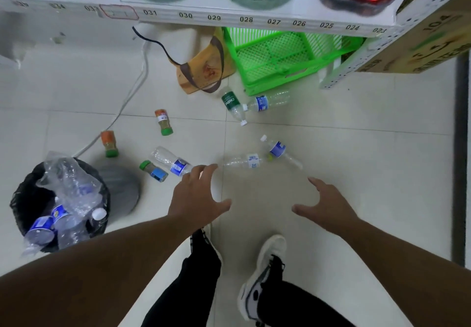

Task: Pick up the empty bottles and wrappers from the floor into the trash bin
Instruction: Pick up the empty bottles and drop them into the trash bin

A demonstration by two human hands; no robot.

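- My left hand [196, 199] hovers above the floor [356, 163], fingers spread apart and holding nothing; its fingertips overlap the cap end of a clear bottle [171, 161].
- My right hand [328, 205] hangs open beside it, fingers apart, empty.
- Two more clear bottles [244, 161] and [279, 150] lie on the tiles just beyond my hands.
- A green-labelled bottle [233, 103] and a blue-labelled bottle [267, 102] touch near the green basket [277, 59].
- Three small green-capped jars [163, 122], [109, 143], [153, 171] lie toward the bin.
- The black-lined trash bin [25, 199] stands at the floor's left edge, already holding crushed bottles [63, 214].
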